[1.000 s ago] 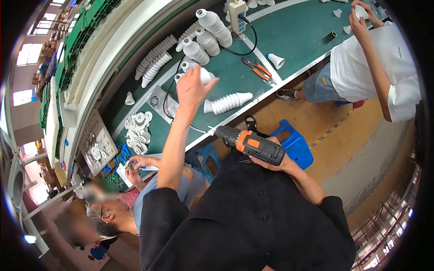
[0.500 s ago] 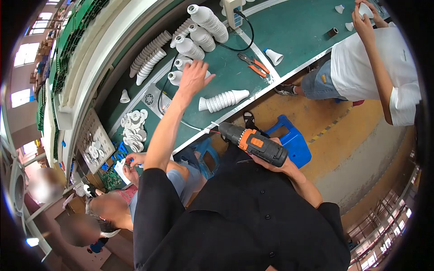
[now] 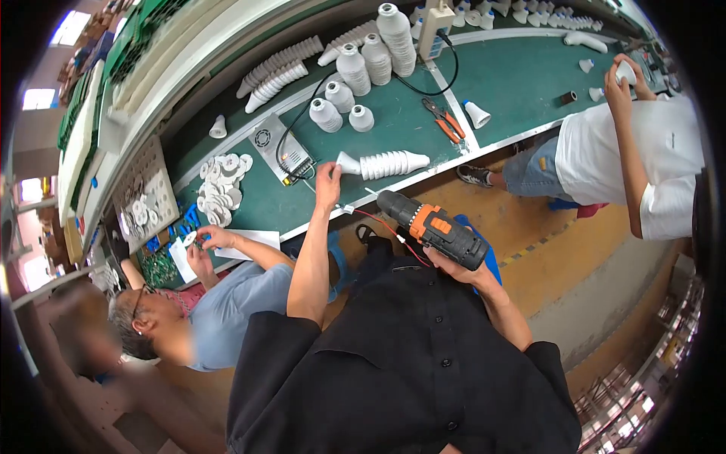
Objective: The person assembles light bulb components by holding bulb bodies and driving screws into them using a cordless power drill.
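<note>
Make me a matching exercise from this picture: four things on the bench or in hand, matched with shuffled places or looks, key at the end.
Things:
1. Drill
2. Pliers
3. Lying stack of white parts
4. Metal box

Places or looks:
A. silver, with a round vent
B. one end at the left hand
C. held in the right hand
D. orange-handled, lying on the green bench

Pairs: 1-C, 2-D, 3-B, 4-A
</note>
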Available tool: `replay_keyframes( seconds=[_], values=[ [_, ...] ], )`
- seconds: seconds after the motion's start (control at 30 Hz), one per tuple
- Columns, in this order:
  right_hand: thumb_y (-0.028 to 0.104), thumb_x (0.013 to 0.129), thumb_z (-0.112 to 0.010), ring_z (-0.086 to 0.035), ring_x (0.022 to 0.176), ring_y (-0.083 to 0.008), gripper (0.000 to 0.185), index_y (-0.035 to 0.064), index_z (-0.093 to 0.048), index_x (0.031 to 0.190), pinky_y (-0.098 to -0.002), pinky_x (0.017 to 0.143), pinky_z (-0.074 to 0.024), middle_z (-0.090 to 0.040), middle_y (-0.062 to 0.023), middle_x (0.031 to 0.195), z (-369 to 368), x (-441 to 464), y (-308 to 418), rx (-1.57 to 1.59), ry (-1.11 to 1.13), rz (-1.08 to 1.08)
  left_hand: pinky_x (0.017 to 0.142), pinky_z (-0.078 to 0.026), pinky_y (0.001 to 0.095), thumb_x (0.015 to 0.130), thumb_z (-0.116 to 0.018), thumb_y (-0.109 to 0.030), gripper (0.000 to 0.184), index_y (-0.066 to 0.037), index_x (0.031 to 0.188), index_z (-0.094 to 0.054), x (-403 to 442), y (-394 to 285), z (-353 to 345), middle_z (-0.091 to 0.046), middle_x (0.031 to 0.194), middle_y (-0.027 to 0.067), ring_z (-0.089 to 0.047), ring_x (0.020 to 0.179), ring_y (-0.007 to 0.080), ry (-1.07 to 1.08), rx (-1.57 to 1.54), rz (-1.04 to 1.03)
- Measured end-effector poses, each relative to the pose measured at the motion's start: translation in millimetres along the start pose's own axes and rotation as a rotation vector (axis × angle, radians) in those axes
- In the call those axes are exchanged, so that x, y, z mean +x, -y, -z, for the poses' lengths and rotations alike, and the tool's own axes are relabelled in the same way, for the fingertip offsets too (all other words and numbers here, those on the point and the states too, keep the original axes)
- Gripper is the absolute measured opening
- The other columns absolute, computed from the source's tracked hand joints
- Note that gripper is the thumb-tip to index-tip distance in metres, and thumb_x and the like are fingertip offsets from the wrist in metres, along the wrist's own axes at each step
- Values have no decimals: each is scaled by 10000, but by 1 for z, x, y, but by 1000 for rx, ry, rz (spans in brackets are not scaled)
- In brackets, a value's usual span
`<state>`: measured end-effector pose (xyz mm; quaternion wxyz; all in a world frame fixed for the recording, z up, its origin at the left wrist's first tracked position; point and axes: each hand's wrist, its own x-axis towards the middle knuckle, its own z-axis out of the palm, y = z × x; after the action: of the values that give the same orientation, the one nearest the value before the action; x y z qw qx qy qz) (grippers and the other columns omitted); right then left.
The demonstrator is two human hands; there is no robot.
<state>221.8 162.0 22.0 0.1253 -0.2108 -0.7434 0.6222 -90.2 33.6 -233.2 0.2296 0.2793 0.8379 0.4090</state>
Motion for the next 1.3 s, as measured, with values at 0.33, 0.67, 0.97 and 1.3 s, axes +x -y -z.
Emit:
replay_keyframes(
  seconds=[0.33, 0.67, 0.97, 1.3],
  values=[
    [86, 802, -745, -684, 701, -206, 145, 30, -697, 927, -321, 652, -526, -705, -90, 799, -17, 3, 9, -25, 67, -121, 979, -462, 343, 855, -682, -52, 357, -63, 1177, -530, -77, -85, 76, -583, 1297, 137, -561, 1164, 189, -184, -1241, 32],
    [79, 776, -757, -685, 707, -230, 143, 19, -687, 886, -326, 667, -530, -701, -104, 796, -38, 8, 13, -108, 140, 134, 773, -580, 339, 854, -741, -189, 685, -63, 1415, -367, -115, -150, 102, -598, 1097, 100, -635, 892, 189, -199, -1279, 107],
    [44, 751, -727, -677, 688, -254, 148, 2, -665, 878, -324, 649, -524, -679, -123, 770, -46, 11, 26, -233, 140, 322, 755, -551, 301, 928, -670, -262, 593, 6, 1371, -380, -116, -156, 103, -571, 1133, 119, -632, 896, 184, -443, -937, -94],
    [53, 747, -722, -650, 626, -236, 126, -7, -646, 827, -324, 617, -510, -657, -123, 713, -51, 12, 24, -209, 155, 239, 839, -488, 268, 932, -668, -264, 479, 3, 1286, -487, -118, -162, 106, -599, 1101, 87, -608, 922, 139, -455, -819, -157]
  ],
)
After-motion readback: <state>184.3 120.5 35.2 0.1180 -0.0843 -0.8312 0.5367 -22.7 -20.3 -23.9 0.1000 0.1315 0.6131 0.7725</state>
